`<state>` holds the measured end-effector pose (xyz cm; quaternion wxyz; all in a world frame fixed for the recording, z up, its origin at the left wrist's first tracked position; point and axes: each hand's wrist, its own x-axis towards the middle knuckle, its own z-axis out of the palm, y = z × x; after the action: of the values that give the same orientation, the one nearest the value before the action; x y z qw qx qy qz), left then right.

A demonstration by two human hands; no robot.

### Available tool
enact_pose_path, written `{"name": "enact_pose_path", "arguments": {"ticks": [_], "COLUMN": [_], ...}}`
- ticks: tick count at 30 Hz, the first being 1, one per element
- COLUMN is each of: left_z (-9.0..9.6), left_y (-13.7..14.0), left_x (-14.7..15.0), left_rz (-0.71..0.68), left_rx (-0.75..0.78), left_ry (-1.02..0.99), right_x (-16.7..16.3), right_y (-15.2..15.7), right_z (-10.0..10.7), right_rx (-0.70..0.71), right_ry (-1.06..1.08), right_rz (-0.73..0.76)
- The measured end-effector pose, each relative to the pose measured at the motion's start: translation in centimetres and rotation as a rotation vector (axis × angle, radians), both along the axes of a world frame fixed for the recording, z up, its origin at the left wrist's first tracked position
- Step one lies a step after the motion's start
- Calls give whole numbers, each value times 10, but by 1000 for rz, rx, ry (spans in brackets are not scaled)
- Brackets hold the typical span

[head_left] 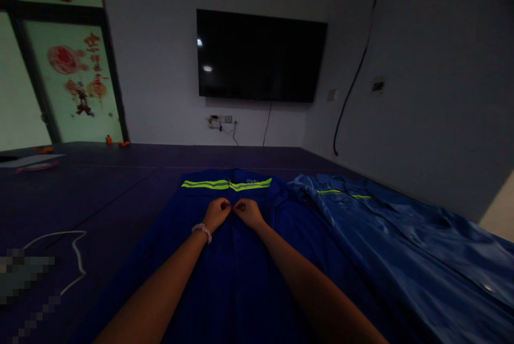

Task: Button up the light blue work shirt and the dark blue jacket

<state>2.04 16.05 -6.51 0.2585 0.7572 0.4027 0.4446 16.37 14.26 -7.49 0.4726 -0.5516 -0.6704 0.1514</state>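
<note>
A dark blue work jacket with yellow-green reflective stripes across the chest lies spread out in front of me. Just below the stripes, my left hand, with a pale scrunchie on the wrist, pinches the cloth at the front seam. Close beside it, my right hand pinches the other side of the same front opening. Both sets of fingers are closed and nearly touch each other. Whether a button or zip lies between the fingertips is too small and dark to make out.
A lighter blue garment with a thin yellow stripe lies on the right. A white cable curls on the dark floor at left, near a blurred-out object. A television hangs on the far wall, and a black cable dangles at right.
</note>
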Motion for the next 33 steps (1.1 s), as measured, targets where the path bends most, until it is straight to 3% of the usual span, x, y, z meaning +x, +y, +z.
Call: {"name": "enact_pose_path", "arguments": {"ticks": [33], "left_z": [1], "left_y": [2], "left_x": [-2], "left_rz": [-20], "left_rx": [30], "left_ry": [22], "right_x": [2], "right_y": [-2], "right_z": [2], "right_rx": [13], "right_ry": [-15], "right_rz": [15]}}
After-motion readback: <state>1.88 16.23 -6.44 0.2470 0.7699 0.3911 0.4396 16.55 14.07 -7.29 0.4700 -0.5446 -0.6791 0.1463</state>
